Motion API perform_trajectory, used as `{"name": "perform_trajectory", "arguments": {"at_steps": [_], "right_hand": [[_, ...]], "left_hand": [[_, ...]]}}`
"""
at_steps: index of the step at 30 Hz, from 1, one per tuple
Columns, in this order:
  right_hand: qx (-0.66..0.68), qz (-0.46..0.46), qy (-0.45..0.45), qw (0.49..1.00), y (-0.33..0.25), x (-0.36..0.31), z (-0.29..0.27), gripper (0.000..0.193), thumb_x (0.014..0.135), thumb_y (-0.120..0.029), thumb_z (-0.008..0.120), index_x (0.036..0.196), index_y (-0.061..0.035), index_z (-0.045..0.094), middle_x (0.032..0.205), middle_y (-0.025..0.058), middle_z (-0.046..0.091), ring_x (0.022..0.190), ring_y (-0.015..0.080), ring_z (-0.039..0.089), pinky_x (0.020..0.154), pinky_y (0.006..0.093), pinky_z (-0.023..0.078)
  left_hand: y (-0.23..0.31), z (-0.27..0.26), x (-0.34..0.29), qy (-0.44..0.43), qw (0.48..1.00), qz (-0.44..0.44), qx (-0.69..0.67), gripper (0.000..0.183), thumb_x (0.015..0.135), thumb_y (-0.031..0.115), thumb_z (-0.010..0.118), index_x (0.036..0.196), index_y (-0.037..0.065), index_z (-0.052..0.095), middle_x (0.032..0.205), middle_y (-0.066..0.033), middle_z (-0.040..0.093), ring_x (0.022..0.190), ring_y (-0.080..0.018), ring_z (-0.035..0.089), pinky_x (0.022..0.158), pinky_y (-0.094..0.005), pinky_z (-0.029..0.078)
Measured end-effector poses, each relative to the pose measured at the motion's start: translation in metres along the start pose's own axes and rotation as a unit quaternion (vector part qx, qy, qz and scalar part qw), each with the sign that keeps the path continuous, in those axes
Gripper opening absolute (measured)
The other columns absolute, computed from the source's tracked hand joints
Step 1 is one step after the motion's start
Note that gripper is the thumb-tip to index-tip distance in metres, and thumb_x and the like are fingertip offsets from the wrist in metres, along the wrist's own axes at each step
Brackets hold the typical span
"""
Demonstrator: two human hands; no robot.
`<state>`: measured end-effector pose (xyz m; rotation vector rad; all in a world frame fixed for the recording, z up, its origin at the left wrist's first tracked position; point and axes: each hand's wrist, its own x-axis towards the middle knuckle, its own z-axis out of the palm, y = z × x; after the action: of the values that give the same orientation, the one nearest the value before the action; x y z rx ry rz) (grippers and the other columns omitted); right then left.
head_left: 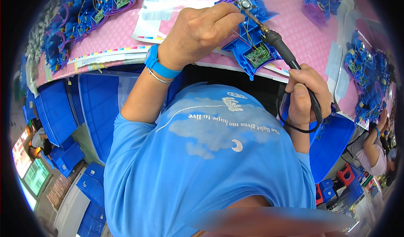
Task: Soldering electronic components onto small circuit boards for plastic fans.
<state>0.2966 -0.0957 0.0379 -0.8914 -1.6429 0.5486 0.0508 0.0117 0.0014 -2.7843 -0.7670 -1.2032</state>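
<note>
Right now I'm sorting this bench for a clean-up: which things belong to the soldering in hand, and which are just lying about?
In use:
left hand
right hand
soldering iron
blue shell
round speaker

Lying about:
shells at left
shell at top right
shells at right
blue bins

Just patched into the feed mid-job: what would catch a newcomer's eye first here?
The right hand holds a black soldering iron, tip at a small round silver part on the blue plastic shell at the pink bench top centre. The left hand steadies that shell. More blue shells lie top left.
</note>
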Motion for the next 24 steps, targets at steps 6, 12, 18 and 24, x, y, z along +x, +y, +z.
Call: {"name": "perform_trajectory", "arguments": {"at_steps": [6,12,18,24], "right_hand": [[-0.001,0.001,0.003,1.000,0.0030,0.0010,0.0020,0.022,0.079,-0.005,0.063,0.094,0.0090,0.070,0.063,0.0120,0.060,0.051,0.0194,0.056,0.048,0.0306,0.041],[-0.009,0.031,-0.009,0.999,-0.0010,-0.0001,0.0022,0.027,0.088,-0.015,0.061,0.101,0.0081,0.068,0.068,0.0121,0.061,0.057,0.0159,0.054,0.056,0.0297,0.041],[0.010,-0.004,0.027,1.000,0.0019,-0.0029,0.0001,0.021,0.084,-0.007,0.064,0.095,0.0087,0.070,0.064,0.0109,0.061,0.052,0.0187,0.057,0.049,0.0299,0.041],[0.006,-0.004,0.030,1.000,0.0006,-0.0019,0.0001,0.021,0.086,-0.009,0.064,0.095,0.0081,0.070,0.064,0.0105,0.062,0.052,0.0186,0.057,0.049,0.0295,0.041]], "left_hand": [[-0.0003,0.0015,0.0001,0.002,1.000,0.003,0.003,0.029,0.074,0.011,0.080,0.101,0.007,0.068,0.101,-0.0044,0.070,0.073,-0.0207,0.071,0.057,-0.0287,0.057],[-0.0009,0.0015,0.0011,-0.002,1.000,0.000,0.002,0.026,0.077,0.011,0.078,0.100,0.007,0.067,0.100,-0.0041,0.070,0.072,-0.0208,0.071,0.056,-0.0296,0.056],[-0.0033,0.0032,0.0002,-0.009,1.000,-0.001,0.004,0.024,0.078,0.011,0.077,0.100,0.007,0.066,0.099,-0.0041,0.070,0.073,-0.0214,0.071,0.056,-0.0302,0.056],[0.0024,-0.0018,0.0033,-0.033,0.999,-0.030,0.006,0.025,0.078,0.008,0.081,0.102,0.007,0.073,0.098,-0.0080,0.074,0.076,-0.0215,0.073,0.062,-0.0287,0.059]]}}
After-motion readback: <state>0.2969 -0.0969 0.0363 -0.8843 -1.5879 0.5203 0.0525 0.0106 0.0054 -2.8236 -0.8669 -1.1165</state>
